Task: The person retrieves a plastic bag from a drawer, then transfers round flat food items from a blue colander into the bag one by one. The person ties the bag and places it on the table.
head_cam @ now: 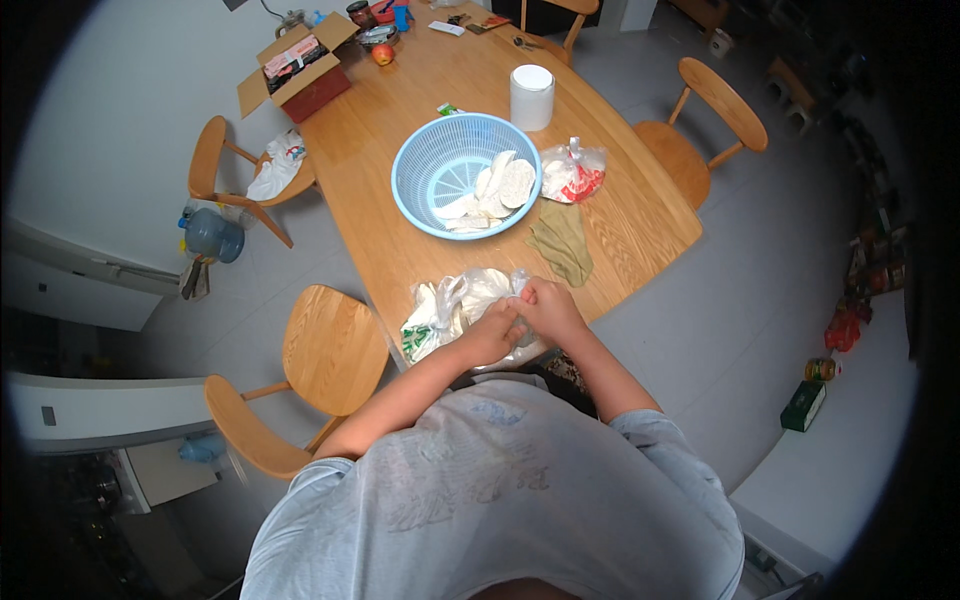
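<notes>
My left hand (493, 335) and my right hand (553, 306) meet at the table's near edge. Their fingers pinch the gathered neck of a clear plastic bag (486, 288) that holds pale pieces. Left of it, and touching it, lies a knotted plastic bag (424, 324) with green print and more white pieces inside. Beyond the bags stands a light blue plastic colander basket (422, 161). White slices (495, 191) with a speckled cut face, perhaps taro, lie in its right and near part. My hands and forearms hide part of the bags.
Right of the basket are a tied bag with red print (574, 176), an olive cloth (564, 244) and a white canister (532, 101). An open cardboard box (311, 79) and an apple (382, 54) sit at the far left. Wooden chairs (334, 345) flank the wooden table (637, 232).
</notes>
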Motion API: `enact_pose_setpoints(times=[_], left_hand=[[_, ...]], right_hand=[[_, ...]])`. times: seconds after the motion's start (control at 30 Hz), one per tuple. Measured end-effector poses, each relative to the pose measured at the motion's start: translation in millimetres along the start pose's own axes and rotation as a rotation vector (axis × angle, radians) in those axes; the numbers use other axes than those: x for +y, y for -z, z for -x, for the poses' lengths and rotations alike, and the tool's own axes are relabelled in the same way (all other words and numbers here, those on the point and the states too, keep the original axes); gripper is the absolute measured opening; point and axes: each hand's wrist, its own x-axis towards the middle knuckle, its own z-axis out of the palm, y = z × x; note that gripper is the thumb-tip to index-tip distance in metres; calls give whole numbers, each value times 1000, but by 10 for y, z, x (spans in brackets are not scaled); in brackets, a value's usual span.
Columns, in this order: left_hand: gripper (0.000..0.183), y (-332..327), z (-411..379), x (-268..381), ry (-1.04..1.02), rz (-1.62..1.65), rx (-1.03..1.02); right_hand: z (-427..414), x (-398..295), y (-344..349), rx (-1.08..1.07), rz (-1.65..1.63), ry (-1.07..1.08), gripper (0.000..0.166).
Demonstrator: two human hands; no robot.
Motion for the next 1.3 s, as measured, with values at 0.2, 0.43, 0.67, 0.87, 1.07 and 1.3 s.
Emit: enact_pose_setpoints(times=[0.2,0.43,0.67,0.87,1.07,1.3], left_hand=[[28,-72,39,67,-13,-18,25],[31,-115,110,-16,26,26,51],[40,-186,213,-91,147,365,139],[42,-188,218,-156,152,448,144],[43,-132,156,1,63,178,76],[46,-184,179,-48,33,142,92]], right_hand=[[-102,5,93,-190,250,79,25],[-104,175,42,-131,145,202,18],[-68,307,-92,-17,-121,160,11],[-53,393,-197,101,-126,233,15],[-66,201,89,-111,13,162,20],[-129,224,-5,-96,68,148,17]])
